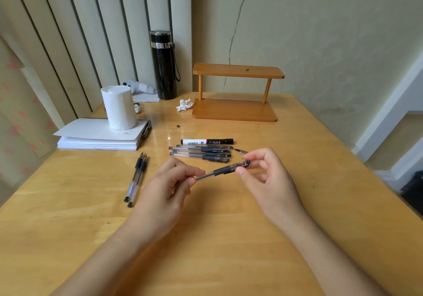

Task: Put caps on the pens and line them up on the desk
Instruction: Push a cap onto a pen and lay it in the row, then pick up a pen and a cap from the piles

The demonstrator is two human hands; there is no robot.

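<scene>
I hold a clear gel pen [223, 170] with a black grip above the wooden desk [297, 158]. My left hand [170, 185] pinches its barrel end. My right hand [266, 174] grips the clear cap, which sits over the pen's tip end. Just behind, several capped gel pens [201, 154] lie side by side in a row, with a white and black marker [207, 141] at the far side. Two uncapped pens [136, 178] lie together at the left, tips pointing away. A loose cap [240, 151] lies right of the row.
A stack of white paper [100, 138] with a tissue roll [119, 107] on it lies at the back left. A black flask [163, 65], a wooden two-tier shelf [235, 94] and crumpled tissue [184, 105] stand at the back. Crumbs [177, 126] lie mid-desk.
</scene>
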